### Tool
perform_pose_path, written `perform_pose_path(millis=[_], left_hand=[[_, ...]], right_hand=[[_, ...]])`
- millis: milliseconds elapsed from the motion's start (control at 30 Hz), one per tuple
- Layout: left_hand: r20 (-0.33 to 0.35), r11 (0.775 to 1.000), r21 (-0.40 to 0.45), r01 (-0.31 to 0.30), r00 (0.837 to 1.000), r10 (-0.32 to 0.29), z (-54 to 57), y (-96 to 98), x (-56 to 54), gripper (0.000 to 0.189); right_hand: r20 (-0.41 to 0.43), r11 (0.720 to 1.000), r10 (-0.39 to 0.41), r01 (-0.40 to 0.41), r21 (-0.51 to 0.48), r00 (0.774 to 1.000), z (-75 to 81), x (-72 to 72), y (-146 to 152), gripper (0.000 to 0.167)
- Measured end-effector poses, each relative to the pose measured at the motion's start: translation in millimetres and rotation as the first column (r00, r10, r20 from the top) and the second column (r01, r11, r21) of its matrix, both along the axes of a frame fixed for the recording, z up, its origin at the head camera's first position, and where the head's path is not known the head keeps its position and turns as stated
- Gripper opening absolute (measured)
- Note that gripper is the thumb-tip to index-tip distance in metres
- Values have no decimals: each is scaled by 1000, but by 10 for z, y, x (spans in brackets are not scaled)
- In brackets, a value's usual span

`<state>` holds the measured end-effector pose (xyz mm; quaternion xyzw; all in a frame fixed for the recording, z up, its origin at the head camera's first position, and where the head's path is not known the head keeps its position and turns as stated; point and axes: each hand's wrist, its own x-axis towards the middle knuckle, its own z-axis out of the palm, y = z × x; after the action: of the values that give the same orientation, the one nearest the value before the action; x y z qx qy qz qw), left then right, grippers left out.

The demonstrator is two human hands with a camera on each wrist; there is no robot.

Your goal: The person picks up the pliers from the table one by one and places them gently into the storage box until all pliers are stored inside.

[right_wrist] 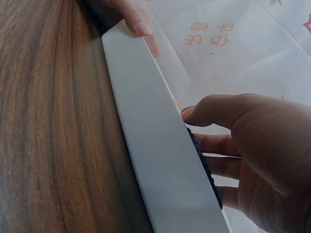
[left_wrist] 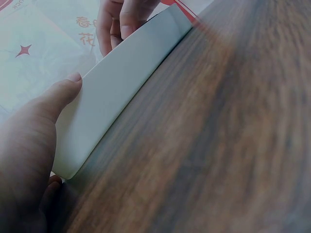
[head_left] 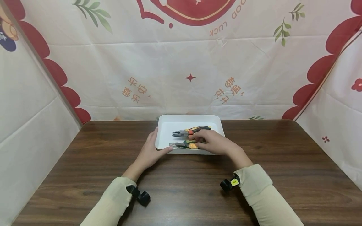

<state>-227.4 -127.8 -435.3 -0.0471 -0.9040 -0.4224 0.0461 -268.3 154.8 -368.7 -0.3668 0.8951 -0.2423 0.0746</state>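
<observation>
A shallow white tray stands on the table with several pliers in it. My left hand holds its front left corner; the thumb lies on the front rim and the fingers along the left side. In the left wrist view the thumb rests on the rim. My right hand reaches in over the front right rim, its curled fingers and thumb at the yellow-handled pliers nearest me. Behind lie pliers with orange-and-black handles and a yellow-and-black handle. The right hand partly hides the handles.
The dark wooden table extends around the tray. A white printed cloth hangs just behind the table's back edge, with further cloth on both sides. Each wrist wears a small black camera.
</observation>
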Motion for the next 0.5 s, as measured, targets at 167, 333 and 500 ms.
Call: perform_pose_path(millis=[167,333,500], left_hand=[[2,1000,-4,2,1000,-2,1,6,-3,114],[-5,1000,0,-1,1000,1,-5,5,-16,114],[-6,1000,12,6,1000,-6,-47,15,-40,116]], right_hand=[[-9,999,-34,34,14,999,53,12,40,29],[-52,997,-60,63,45,997,118,13,83,30],[-80,994,-84,88,58,993,145,28,147,33]])
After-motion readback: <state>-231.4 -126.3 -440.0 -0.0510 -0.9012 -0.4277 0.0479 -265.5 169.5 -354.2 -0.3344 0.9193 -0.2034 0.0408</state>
